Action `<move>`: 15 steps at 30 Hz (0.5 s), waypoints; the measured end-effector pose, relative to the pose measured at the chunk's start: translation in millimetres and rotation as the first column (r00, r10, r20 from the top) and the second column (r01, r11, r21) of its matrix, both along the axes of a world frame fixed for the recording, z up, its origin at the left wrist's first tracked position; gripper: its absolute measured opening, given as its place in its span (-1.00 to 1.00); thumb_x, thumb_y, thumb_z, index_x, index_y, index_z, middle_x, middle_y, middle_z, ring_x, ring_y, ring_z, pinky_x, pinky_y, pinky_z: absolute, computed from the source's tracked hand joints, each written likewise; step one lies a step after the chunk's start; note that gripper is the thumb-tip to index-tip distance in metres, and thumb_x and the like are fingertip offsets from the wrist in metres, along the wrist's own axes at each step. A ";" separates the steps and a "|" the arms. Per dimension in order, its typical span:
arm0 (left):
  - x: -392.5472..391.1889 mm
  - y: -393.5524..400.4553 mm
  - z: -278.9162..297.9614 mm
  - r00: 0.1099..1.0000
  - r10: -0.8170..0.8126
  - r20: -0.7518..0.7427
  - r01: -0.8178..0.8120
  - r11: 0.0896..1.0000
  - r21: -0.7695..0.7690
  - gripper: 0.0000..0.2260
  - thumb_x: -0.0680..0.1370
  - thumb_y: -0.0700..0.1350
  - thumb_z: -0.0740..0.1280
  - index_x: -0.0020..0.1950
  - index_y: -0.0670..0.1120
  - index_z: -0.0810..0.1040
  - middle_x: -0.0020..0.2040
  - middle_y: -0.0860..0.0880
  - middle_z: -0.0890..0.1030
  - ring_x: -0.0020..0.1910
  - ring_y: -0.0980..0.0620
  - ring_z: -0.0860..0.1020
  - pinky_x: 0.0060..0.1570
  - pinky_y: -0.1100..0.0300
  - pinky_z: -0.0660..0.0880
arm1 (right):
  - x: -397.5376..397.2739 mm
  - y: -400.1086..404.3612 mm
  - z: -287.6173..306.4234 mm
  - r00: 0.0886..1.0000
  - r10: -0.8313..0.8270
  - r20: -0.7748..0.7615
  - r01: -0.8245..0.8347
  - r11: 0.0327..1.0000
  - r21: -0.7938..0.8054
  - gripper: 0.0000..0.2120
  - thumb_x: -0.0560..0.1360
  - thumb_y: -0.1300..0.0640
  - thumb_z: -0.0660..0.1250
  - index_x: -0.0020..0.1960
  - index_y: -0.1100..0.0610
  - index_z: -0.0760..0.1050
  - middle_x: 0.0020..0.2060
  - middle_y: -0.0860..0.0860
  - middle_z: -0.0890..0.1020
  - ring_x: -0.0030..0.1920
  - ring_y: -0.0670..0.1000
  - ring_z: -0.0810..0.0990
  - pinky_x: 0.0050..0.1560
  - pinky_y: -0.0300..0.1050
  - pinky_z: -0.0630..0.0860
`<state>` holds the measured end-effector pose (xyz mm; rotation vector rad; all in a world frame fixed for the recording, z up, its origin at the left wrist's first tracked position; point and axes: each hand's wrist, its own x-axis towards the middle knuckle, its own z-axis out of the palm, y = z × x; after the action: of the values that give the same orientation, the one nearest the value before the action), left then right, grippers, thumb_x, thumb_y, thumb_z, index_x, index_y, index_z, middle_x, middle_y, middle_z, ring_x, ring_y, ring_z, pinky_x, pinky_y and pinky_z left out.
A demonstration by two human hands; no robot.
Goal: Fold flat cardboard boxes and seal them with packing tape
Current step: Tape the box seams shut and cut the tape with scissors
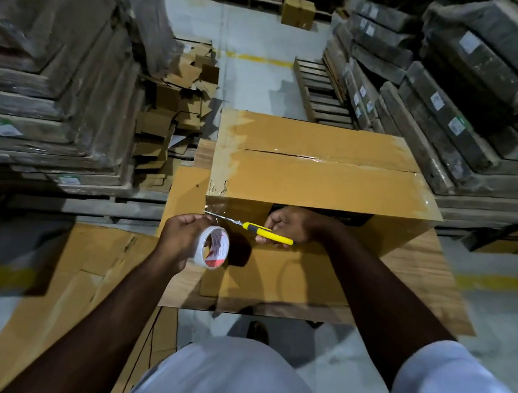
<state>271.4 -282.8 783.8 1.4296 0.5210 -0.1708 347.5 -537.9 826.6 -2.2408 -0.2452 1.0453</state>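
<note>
Both forearms reached forward from pale sleeves over a wooden board table (pixel 416 270). On that table stood an assembled brown cardboard box (pixel 321 176), its long axis running left to right, its top flaps closed and sealed with clear tape along the centre seam and both end edges. At the box's near left corner, the left hand (pixel 180 239) gripped a white roll of clear packing tape (pixel 213 248), core opening facing the camera, with a strip of tape stretched up to the corner. The right hand (pixel 286 225) was clamped round a yellow-handled utility knife (pixel 261 229), its blade pointing left and touching that strip. Flat brown cardboard sheets (pixel 68 274) lay on the floor, left of the table.
</note>
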 end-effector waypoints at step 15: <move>-15.2 2.5 -23.1 0.998 -0.046 -0.051 0.043 0.997 -0.060 -0.82 0.60 -0.14 0.45 -0.01 -0.27 0.70 -0.19 -0.20 0.70 -0.27 -0.11 0.63 -0.28 0.18 0.54 | -15.3 11.7 5.8 0.988 0.093 0.124 -0.078 0.990 -0.116 -0.42 0.38 -0.37 0.55 0.07 0.11 0.60 -0.20 -0.01 0.65 -0.26 -0.09 0.56 -0.24 -0.15 0.44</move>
<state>256.2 -280.3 760.8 1.3831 0.5227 -0.2577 332.2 -526.1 832.4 -2.4208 -0.3497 0.9799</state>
